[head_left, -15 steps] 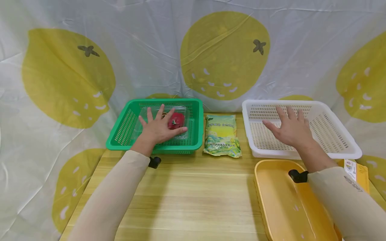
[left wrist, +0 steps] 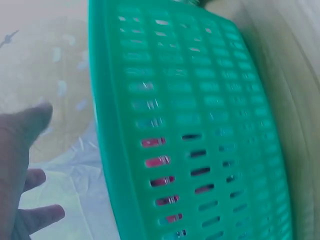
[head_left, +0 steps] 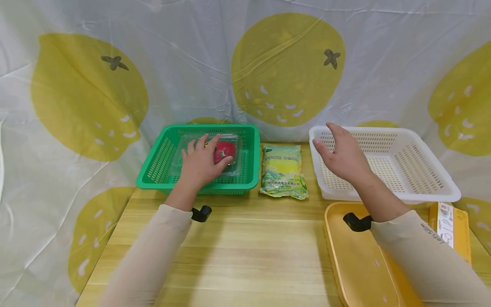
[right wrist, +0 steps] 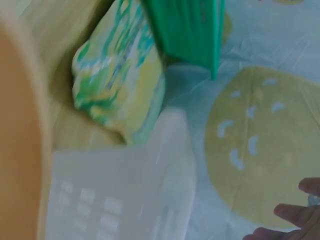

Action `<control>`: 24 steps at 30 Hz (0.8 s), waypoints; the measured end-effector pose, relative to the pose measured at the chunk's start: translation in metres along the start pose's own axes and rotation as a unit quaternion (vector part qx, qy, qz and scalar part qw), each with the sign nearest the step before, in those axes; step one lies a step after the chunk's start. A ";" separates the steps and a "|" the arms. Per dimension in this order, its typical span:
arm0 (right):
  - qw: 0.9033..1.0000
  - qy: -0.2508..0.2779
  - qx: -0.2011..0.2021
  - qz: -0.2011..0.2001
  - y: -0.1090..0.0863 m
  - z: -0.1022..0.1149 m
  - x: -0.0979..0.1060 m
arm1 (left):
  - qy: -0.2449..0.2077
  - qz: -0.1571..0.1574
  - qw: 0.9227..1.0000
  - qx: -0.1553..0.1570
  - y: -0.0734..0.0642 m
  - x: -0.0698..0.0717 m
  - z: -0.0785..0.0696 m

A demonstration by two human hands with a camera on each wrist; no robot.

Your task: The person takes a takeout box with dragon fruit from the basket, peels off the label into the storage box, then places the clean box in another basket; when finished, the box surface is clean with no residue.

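Observation:
My left hand (head_left: 200, 167) is spread over the green basket (head_left: 253, 170), above a clear plastic box (head_left: 176, 160) inside it. A red piece (head_left: 226, 150) shows at the box, partly covered by the fingers; its kind is unclear. Whether the fingertips touch the box I cannot tell. In the left wrist view the thumb and fingers stand apart beyond the basket's rim. Over the left part of the white basket (head_left: 435, 164) hovers my right hand (head_left: 347, 157), thumb and fingers loosely extended, holding nothing. Between the baskets lies a green and yellow printed bag (head_left: 283, 170).
A yellow tray (head_left: 358, 260) stands at the front right, under the right forearm. Beside it is a yellow box (head_left: 460, 226) with a white label. Behind the baskets hangs a lemon-print curtain (head_left: 188, 64). Everything stands on a wooden table (head_left: 249, 256).
My right hand has moved left over the white basket, its fingers less spread. The left hand has shifted slightly, and its fingers are closer together and more bent.

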State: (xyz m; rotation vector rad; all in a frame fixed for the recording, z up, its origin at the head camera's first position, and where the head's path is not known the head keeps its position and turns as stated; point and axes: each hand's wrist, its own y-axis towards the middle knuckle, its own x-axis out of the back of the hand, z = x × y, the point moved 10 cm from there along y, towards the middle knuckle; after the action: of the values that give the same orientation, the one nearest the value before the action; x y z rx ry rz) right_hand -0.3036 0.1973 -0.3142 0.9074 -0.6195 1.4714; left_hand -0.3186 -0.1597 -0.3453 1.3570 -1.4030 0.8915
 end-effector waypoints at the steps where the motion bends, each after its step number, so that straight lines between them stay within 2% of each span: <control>1: 1.000 0.015 -0.001 -0.002 0.001 0.005 -0.002 | -0.006 -0.015 1.000 -0.002 -0.003 0.003 -0.001; 6: 0.997 0.078 -0.009 -0.007 0.006 0.030 -0.014 | -0.057 -0.082 0.995 0.006 -0.020 0.016 -0.001; 9: 0.993 0.121 -0.010 -0.007 0.009 0.042 -0.024 | -0.094 -0.109 0.989 0.014 -0.032 0.020 0.000; 16: 0.979 0.203 -0.009 0.021 0.014 0.071 -0.059 | -0.166 -0.146 0.974 0.045 -0.060 0.012 0.003; 20: 0.971 0.236 -0.007 0.027 0.015 0.087 -0.077 | -0.218 -0.194 0.954 0.068 -0.077 0.010 0.008; 24: 0.966 0.256 -0.014 0.033 0.018 0.100 -0.098 | -0.269 -0.257 0.923 0.100 -0.098 0.010 0.015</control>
State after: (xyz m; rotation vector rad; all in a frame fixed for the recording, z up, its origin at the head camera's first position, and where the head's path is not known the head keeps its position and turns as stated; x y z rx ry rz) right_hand -0.3085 0.0577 -0.3380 0.4538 -0.2851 1.6691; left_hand -0.2228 -0.1881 -0.3503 2.1141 -1.2574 0.3195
